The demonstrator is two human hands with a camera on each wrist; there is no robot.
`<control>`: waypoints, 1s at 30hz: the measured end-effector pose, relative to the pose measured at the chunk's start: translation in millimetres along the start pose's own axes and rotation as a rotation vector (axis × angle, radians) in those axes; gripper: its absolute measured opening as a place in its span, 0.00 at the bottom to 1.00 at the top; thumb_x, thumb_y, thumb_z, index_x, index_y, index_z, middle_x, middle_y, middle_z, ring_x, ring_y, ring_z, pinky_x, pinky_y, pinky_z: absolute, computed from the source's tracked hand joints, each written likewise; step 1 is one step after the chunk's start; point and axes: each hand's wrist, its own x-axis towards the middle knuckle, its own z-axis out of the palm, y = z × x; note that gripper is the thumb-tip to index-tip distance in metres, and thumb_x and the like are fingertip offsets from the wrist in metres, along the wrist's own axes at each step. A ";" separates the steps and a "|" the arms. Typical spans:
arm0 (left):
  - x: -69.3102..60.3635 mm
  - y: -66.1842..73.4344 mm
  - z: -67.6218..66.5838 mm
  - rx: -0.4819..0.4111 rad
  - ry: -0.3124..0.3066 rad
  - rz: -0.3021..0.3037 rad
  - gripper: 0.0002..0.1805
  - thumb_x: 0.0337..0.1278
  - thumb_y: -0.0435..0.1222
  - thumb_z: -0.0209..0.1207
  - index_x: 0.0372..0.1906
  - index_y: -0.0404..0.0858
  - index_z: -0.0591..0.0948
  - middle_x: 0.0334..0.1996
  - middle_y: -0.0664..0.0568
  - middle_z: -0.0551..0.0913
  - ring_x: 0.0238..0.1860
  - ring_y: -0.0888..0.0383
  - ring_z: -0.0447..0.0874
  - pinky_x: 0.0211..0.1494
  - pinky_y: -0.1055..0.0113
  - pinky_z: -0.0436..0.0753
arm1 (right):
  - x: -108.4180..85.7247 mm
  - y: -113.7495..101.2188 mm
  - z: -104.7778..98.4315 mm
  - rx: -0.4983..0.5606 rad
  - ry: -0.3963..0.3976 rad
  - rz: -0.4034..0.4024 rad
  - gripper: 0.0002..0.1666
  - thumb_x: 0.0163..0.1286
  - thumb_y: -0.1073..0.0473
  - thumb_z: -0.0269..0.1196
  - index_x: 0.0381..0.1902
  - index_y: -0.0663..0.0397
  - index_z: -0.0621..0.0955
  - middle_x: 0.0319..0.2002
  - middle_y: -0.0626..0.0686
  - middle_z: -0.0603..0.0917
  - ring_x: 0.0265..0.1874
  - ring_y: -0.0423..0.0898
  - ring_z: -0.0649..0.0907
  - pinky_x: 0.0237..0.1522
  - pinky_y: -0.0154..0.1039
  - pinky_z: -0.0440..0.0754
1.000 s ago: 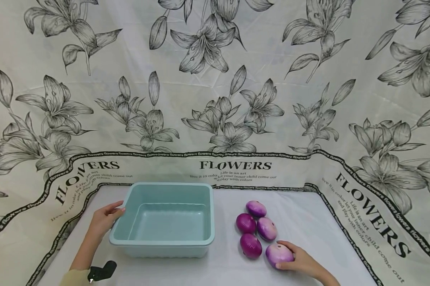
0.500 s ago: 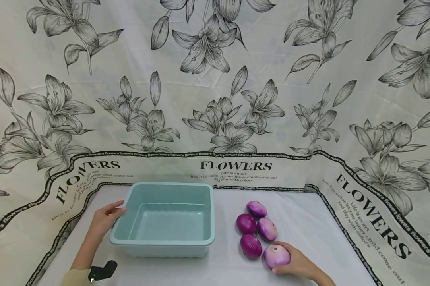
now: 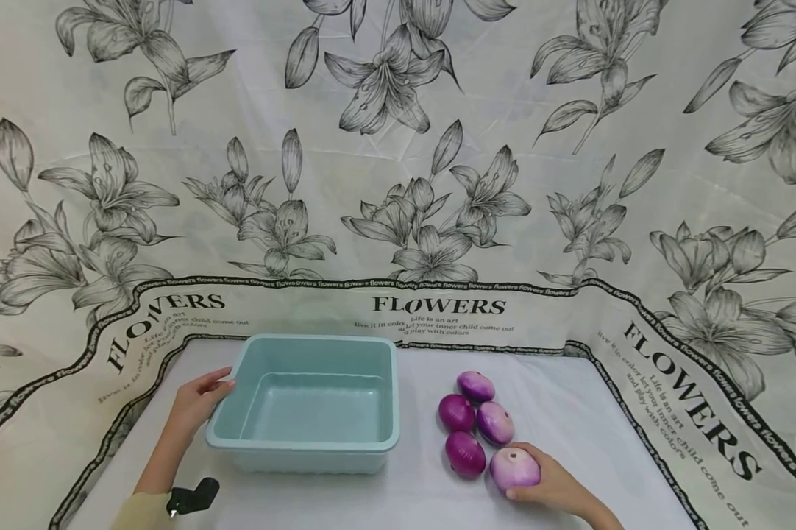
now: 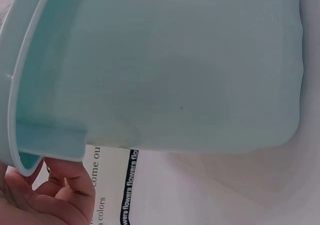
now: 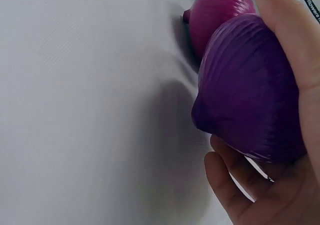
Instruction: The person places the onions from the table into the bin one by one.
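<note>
My left hand (image 3: pixel 198 405) grips the left rim of a pale blue-green plastic basin (image 3: pixel 315 447); in the left wrist view its fingers (image 4: pixel 75 185) curl at the rim's underside. To the right, my right hand (image 3: pixel 550 482) holds a purple-and-white onion (image 3: pixel 513 471), with thumb and fingers on opposite sides. The right wrist view shows this onion's darker purple side (image 5: pixel 250 90) and pointed end. Beside it is a deep magenta onion (image 3: pixel 465 454). Behind these lie another magenta onion (image 3: pixel 456 413) and two purple-and-white onions (image 3: pixel 496 423), close together.
A white cloth (image 3: pixel 431 500) covers the table. Behind and along both sides hangs a curtain (image 3: pixel 438 316) printed with flowers and lettering. A black strap piece (image 3: pixel 194 497) is on the left wrist, by a pale yellow sleeve (image 3: pixel 143 511).
My right hand has turned the onion, so its pale end now faces more upward, and shifted it slightly left. The left hand stays on the basin's rim. The head view has shifted slightly.
</note>
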 end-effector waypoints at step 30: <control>16.5 -15.1 3.6 -0.002 -0.005 0.016 0.35 0.55 0.63 0.57 0.65 0.50 0.74 0.51 0.44 0.81 0.47 0.50 0.80 0.41 0.63 0.82 | 49.7 -73.8 -20.6 -0.154 -0.016 -0.204 0.46 0.43 0.45 0.77 0.57 0.61 0.73 0.49 0.56 0.82 0.45 0.43 0.82 0.43 0.37 0.80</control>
